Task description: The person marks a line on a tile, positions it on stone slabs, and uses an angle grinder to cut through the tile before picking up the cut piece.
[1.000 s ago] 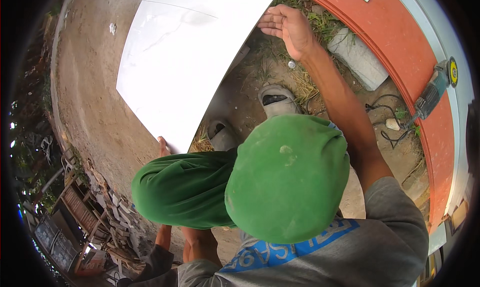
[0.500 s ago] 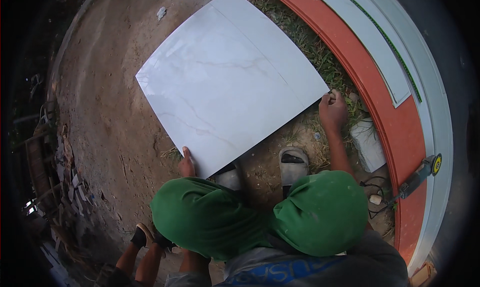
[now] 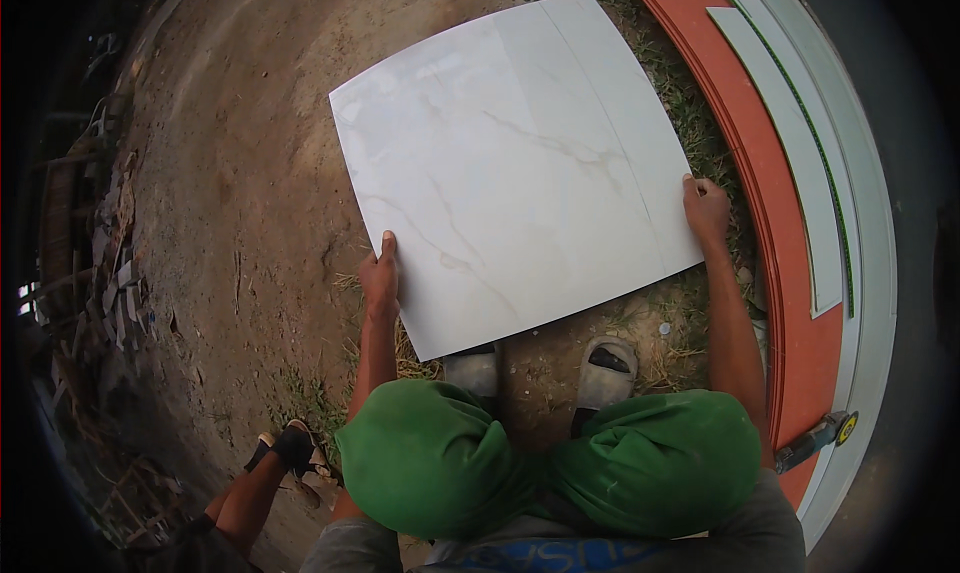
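A large white tile [image 3: 500, 173] with faint brown marble veins lies in front of my knees. A thin straight line runs across it close to its right side. My left hand [image 3: 380, 273] grips the left edge, thumb on the top face and fingers under it. On the opposite edge, my right hand [image 3: 706, 211] is closed round the tile, a little above its near right corner. The tile's near edge is raised above the ground, close to my sandals. What lies beneath the tile is hidden.
An angle grinder [image 3: 815, 441] with a yellow-centred disc rests on the red and pale ledge [image 3: 790, 213] at the right. A narrow white strip [image 3: 790, 143] lies along that ledge. Another person's feet [image 3: 290, 448] are at lower left. Rubble [image 3: 120, 293] lies at far left.
Both hands have moved from the near corners farther up the tile's side edges. The tile has turned slightly, and my view has shifted too. The other person's feet have changed position.
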### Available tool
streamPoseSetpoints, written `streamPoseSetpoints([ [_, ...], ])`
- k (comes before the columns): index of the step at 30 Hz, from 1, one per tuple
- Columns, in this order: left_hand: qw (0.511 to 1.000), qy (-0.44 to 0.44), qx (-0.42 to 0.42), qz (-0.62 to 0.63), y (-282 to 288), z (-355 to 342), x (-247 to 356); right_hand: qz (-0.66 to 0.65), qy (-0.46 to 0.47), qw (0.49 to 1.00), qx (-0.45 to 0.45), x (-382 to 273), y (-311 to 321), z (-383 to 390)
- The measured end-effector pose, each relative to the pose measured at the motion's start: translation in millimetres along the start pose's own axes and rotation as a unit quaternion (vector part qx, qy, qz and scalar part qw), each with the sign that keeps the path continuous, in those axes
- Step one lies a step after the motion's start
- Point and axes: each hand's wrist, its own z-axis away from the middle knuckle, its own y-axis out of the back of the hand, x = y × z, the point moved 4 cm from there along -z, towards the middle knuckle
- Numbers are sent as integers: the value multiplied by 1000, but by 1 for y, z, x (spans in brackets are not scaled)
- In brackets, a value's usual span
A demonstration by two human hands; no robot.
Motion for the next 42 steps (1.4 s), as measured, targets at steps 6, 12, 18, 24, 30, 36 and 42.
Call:
streamPoseSetpoints([
  [6,998,-22,23,49,-15,12,6,9,-53,998,13,19,-20,-4],
  [12,994,-43,85,45,-16,4,-1,10,-69,997,42,6,0,10],
  [18,992,-34,114,37,36,24,-17,23,-43,998,26,-13,14,78],
  [24,979,-1,193,60,109,42,-96,-35,-3,999,-2,-61,0,135],
  [30,952,25,275,130,206,80,-151,-86,94,975,-180,-133,-64,166],
  [36,938,132,310,87,275,115,-163,-47,138,946,-290,-190,-128,208],
  [42,912,197,358,-38,347,161,-190,-42,171,911,-374,-224,-178,258],
])
